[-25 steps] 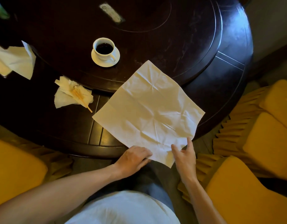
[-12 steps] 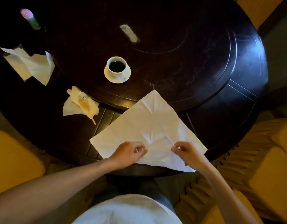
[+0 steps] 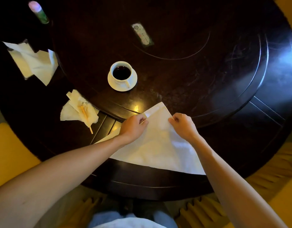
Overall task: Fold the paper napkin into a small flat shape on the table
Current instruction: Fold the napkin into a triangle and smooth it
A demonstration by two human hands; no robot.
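Observation:
The white paper napkin [image 3: 160, 145] lies on the dark round table [image 3: 224, 142] as a triangle, its long folded edge near me and its point away from me. My left hand [image 3: 133, 127] pinches the napkin's top layer on the left side of that far point. My right hand [image 3: 183, 125] pinches it on the right side. Both hands hold the doubled corner close to the table, where the two layers nearly line up. My left forearm covers part of the napkin's left corner.
A white cup of dark coffee on a saucer [image 3: 122, 76] stands just beyond the napkin. A crumpled napkin with a wooden stick [image 3: 80, 111] lies to the left. More white napkins [image 3: 35, 61] and a bottle [image 3: 38, 12] sit far left. Yellow chairs [image 3: 12, 155] surround the table.
Both hands took the napkin's near corner and carried it away from me over the sheet to the far corner, turning the open square into a triangle.

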